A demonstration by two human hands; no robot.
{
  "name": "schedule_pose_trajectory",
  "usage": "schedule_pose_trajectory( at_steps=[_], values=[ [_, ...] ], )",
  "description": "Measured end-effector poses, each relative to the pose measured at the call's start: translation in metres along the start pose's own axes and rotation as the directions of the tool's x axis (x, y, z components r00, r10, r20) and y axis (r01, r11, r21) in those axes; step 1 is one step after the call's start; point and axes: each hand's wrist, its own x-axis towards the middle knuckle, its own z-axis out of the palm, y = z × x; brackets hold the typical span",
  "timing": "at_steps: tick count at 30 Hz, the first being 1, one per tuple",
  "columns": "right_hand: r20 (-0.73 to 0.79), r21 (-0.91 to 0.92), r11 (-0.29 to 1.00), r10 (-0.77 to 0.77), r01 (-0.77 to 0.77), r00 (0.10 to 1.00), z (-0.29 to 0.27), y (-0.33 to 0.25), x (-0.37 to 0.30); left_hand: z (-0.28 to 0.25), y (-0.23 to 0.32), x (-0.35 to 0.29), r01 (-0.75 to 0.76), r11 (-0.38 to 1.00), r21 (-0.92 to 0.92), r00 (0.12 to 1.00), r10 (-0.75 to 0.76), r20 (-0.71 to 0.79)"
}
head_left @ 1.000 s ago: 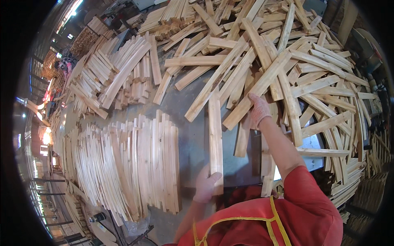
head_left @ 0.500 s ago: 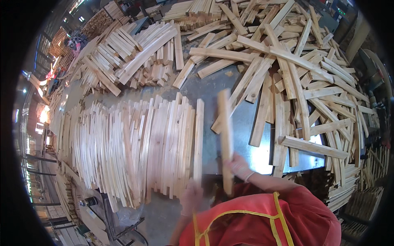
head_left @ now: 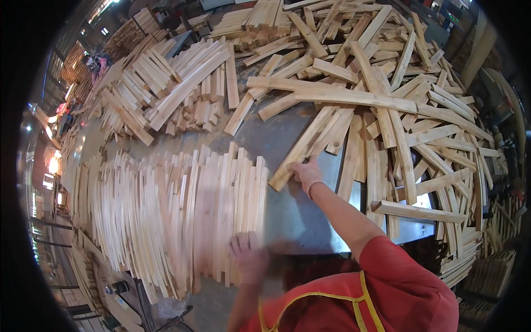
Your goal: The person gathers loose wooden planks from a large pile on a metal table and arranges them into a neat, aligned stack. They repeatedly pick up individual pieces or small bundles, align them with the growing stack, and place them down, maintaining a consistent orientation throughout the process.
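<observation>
A red shirt [head_left: 409, 290] with a short, plain sleeve [head_left: 381, 252] is worn, crossed by narrow yellow trim [head_left: 315, 294]. The right hand [head_left: 305, 171] is covered by a pale pinkish knitted glove [head_left: 311, 179].

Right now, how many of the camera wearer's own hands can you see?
2: the left hand, blurred, at the near right of the lined-up strips, and the right hand at a loose plank's near end. Neither is hidden.

Right fingers [head_left: 297, 166] on a slanting plank [head_left: 305, 145], left fingers [head_left: 242, 242] by the plank row [head_left: 182, 216]
</observation>
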Motion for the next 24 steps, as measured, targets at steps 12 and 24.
schedule_pose_trajectory(
  at_steps=[12,24],
  values=[
    [0.164,0.136,0.989,-0.074,0.052,0.984,0.021,-0.042,0.024,-0.004,0.013,0.015,-0.028,0.998,0.049,0.993,0.034,-0.115],
    [0.805,-0.014,0.805,-0.343,0.594,0.484,-0.054,-0.082,-0.114,-0.003,0.012,0.006,-0.008,1.000,0.019,0.995,0.009,-0.097]
  ],
)
